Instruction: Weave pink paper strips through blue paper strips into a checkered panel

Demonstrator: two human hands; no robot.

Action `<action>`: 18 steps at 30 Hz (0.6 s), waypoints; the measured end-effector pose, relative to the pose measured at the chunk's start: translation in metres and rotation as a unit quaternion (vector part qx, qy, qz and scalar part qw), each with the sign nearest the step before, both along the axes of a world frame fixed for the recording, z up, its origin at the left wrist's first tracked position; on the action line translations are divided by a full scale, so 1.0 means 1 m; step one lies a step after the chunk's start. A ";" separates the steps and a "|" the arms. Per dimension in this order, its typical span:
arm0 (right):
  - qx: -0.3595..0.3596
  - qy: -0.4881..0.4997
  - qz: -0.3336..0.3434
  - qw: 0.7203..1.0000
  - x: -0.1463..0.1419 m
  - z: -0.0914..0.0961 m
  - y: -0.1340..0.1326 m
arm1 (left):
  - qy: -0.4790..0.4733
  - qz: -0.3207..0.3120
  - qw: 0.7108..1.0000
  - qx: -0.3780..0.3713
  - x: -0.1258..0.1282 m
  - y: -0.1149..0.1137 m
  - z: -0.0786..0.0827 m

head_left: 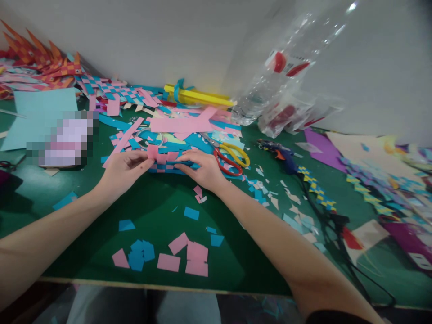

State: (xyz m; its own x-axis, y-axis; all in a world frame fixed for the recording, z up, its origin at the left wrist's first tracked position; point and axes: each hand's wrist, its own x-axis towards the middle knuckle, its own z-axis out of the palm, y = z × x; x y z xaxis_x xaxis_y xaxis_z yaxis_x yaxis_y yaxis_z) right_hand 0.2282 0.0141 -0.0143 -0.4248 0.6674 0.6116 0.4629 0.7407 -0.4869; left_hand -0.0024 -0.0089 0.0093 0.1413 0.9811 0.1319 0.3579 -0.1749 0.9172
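Observation:
A pink-and-blue woven paper piece (166, 161) lies on the green table (158, 216) in front of me. My left hand (124, 170) pinches a pink strip at the left end of the weave, fingers closed on it. My right hand (201, 168) lies over the right part of the weave, fingers pressed flat on it. Loose pink strips (182, 123) and blue strips lie just behind the weave.
Red-and-yellow scissors (231, 157) lie right of my right hand. A blue glue gun (286, 157) with its cable lies further right. An empty plastic bottle (270, 85) leans at the wall. Pink and blue offcuts (189, 258) litter the near edge. Woven pieces pile up far left and right.

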 end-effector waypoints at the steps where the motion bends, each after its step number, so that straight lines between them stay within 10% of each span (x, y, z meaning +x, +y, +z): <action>1: -0.005 0.003 -0.001 1.000 0.000 0.000 0.000 | 0.002 -0.001 1.000 -0.001 0.000 0.000 0.000; 10: -0.017 0.055 0.016 0.998 -0.005 0.004 -0.005 | -0.019 -0.072 0.997 -0.017 0.002 0.001 0.000; 18: -0.096 0.036 0.006 0.995 -0.012 0.006 -0.012 | 0.094 -0.010 0.996 -0.004 0.000 0.001 0.001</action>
